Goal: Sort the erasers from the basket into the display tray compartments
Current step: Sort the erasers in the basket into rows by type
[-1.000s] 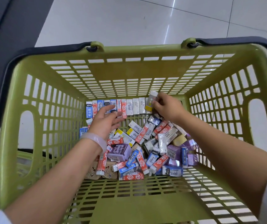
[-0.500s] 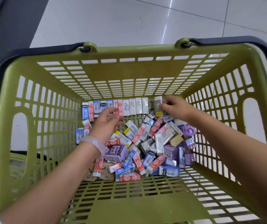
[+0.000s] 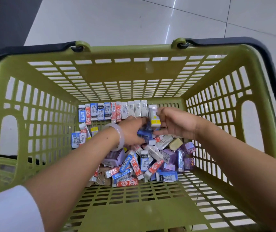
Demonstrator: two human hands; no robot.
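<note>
No display tray shows anywhere in my view, so I judge the sorting into compartments has hardly begun, or at least I cannot see any of it. What I can see is a row of erasers (image 3: 113, 112) standing side by side against the far wall of the green basket (image 3: 38, 104), blue sleeves and red ones to the left, white ones to the right. Nearer me a loose heap of erasers (image 3: 144, 163) lies jumbled on the basket floor, so most of the work looks left to do.

My right hand (image 3: 175, 123) pinches a white eraser with a yellow end (image 3: 154, 117) between thumb and fingers, upright, just beside the right end of the row. My left hand (image 3: 132, 131) reaches into the heap with fingers curled on a blue eraser (image 3: 144, 133); it is blurred, so I cannot tell how firm the hold is.

The erasers are small rectangular blocks in printed paper sleeves: blue, red, white, some purple boxes, one bare tan block.
</note>
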